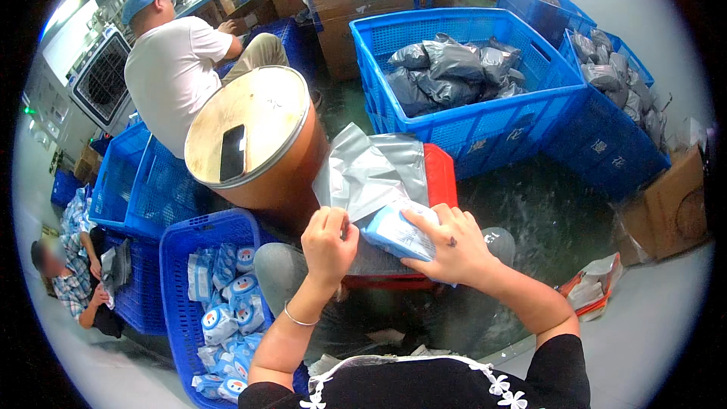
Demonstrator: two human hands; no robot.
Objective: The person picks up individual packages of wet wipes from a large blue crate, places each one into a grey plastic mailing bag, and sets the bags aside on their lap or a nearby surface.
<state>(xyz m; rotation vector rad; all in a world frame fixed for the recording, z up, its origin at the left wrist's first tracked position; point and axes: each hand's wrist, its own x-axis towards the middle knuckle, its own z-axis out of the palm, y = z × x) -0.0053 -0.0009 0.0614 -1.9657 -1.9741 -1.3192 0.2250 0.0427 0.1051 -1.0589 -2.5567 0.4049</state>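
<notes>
A silvery-grey plastic mailing bag (379, 170) lies spread over a red-sided stool or box (441, 174) in front of my knees. My left hand (331, 246) is closed at the bag's near left edge, its fingers curled and pinching the plastic. At the bag's near side, my right hand (450, 246) grips a light-blue and white soft pack (400, 229), which looks like wipes. The thumb and fingers press on top of the pack. Part of the pack overlaps the bag; whether its far end is inside the opening is hard to tell.
A blue basket (170, 288) of similar packs stands at my left. Ahead are a drum (291, 132) with a phone (232, 153) on its lid and a blue crate (485, 117) of filled grey bags. Two co-workers sit leftward. Cardboard (666, 204) stands at right.
</notes>
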